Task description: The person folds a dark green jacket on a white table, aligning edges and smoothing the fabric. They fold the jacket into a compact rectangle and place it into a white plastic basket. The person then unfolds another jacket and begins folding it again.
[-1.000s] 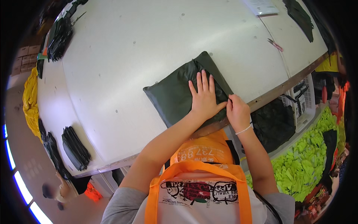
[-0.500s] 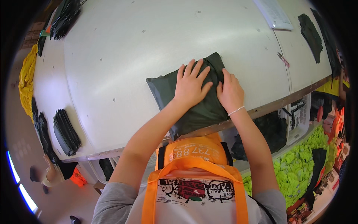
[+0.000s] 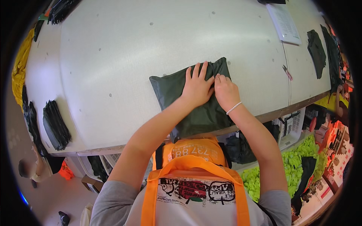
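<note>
A flat, dark green fabric pouch (image 3: 177,113) lies at the table's near edge, its lower side hanging slightly over. My left hand (image 3: 197,88) rests on it, palm down with fingers spread toward the upper edge. Beside it my right hand (image 3: 226,90), with a beaded bracelet at the wrist, is closed, fingertips pinched on a seam or flap near the pouch's right side. Exactly what part the fingertips pinch is hidden under them.
The white table (image 3: 124,64) carries small scissors (image 3: 287,72), a paper stack (image 3: 284,24) and a folded dark green piece (image 3: 316,52) on the right. A dark green pile (image 3: 55,124) sits at left. Below right are a white basket (image 3: 292,128) and lime-green fabric (image 3: 290,165).
My right hand has moved left across the pouch and its fingers have curled into a pinch. My left hand stays flat on the fabric. The view has shifted slightly.
</note>
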